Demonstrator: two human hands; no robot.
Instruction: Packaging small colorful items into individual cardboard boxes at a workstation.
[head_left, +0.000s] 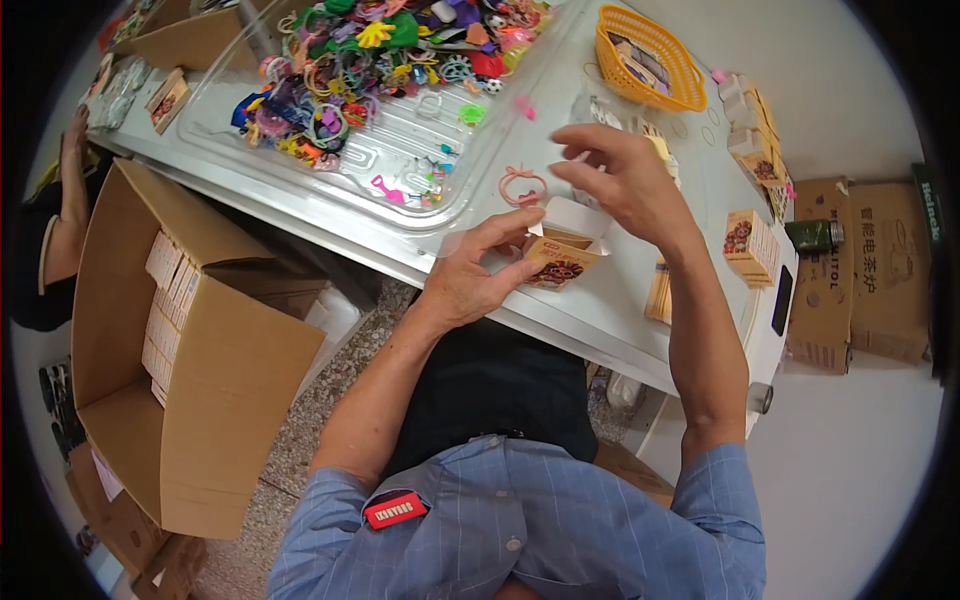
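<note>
My left hand grips a small printed carton by its side, at the table's front edge. The carton's top is open, with a white flap raised at the back. Just above it hovers my right hand, its fingers loosely bent and apart, with nothing visible between them. A pink hair tie lies on the table beyond my left hand. Farther back, a clear plastic tray holds a heap of colourful small toys and trinkets, with a few scattered at its near right corner.
A large open cardboard box at the left contains rows of small cartons. A yellow basket sits at the back. Stacked cartons, a dark phone and a green bottle are at the right. Another person's arm shows far left.
</note>
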